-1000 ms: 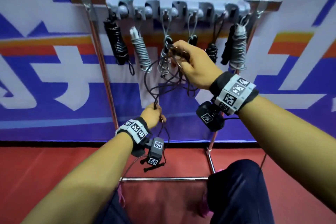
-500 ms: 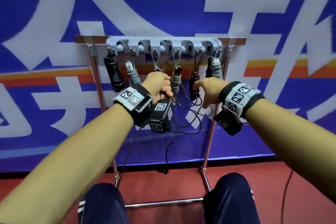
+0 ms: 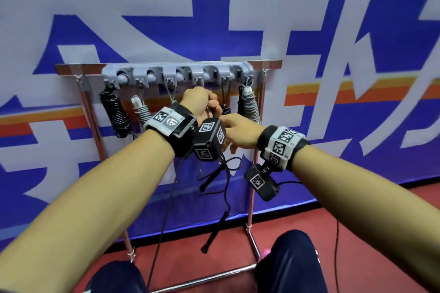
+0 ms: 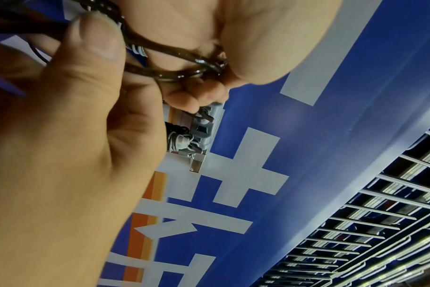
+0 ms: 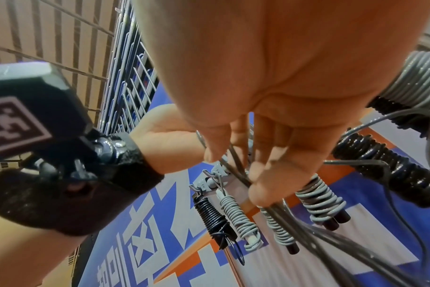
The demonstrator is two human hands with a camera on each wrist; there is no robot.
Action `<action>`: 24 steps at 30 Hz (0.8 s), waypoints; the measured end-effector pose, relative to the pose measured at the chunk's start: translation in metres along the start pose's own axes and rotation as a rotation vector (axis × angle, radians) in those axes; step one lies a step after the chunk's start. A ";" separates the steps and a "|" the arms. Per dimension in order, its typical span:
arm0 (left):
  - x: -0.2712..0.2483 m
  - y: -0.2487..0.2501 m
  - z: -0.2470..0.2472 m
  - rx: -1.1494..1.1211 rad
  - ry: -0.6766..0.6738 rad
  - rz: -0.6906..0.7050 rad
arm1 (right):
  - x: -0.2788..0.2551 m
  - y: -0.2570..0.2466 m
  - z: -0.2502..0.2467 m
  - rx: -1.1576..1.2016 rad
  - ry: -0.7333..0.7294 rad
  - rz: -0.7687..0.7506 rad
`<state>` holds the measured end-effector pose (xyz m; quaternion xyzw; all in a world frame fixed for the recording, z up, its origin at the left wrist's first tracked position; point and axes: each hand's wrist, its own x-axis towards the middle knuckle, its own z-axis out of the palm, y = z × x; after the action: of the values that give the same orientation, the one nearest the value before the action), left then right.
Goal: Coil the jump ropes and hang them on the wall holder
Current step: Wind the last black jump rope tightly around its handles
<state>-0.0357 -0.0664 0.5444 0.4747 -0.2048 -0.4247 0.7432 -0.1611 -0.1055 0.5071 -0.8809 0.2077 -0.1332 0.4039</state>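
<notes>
A grey wall holder (image 3: 176, 73) tops a chrome rack (image 3: 252, 197), with several coiled ropes on its hooks. My left hand (image 3: 209, 104) is raised just below the hooks, fingers and thumb curled round gathered loops of a dark jump rope (image 4: 174, 64). My right hand (image 3: 229, 143) sits close beside and below it, and in the right wrist view its fingers (image 5: 265, 192) pinch the rope's dark strands (image 5: 236, 165). Both black handles (image 3: 213, 231) dangle loose below the hands.
Coiled ropes hang on the holder: black (image 3: 115, 114) at far left, grey (image 3: 141, 112) beside it, a black one (image 3: 225, 109) and a grey one (image 3: 250, 106) at right. The rack's base bar (image 3: 214, 276) lies on the red floor by my knees.
My left hand rose from low down to hook height next to the right hand, gathering the rope. The right hand dropped slightly. The view pulled back and tilted up.
</notes>
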 end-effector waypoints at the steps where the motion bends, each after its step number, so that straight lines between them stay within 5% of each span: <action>1: 0.001 -0.001 0.000 -0.001 0.011 0.001 | 0.003 0.003 0.000 0.008 0.014 -0.006; 5: -0.002 -0.003 0.000 0.060 0.050 0.026 | 0.001 0.000 -0.003 0.012 0.027 -0.082; 10: -0.015 -0.009 0.002 0.205 -0.120 -0.027 | 0.001 -0.009 -0.008 0.000 0.162 -0.158; 18: -0.019 -0.062 -0.036 0.628 -0.392 -0.037 | 0.020 0.008 -0.026 0.311 0.416 0.017; 24: -0.017 -0.067 -0.051 0.543 -0.326 0.079 | 0.026 0.015 -0.012 0.507 0.371 0.053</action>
<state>-0.0382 -0.0383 0.4638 0.5732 -0.4453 -0.3957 0.5627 -0.1464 -0.1343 0.5051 -0.7072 0.2608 -0.3286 0.5691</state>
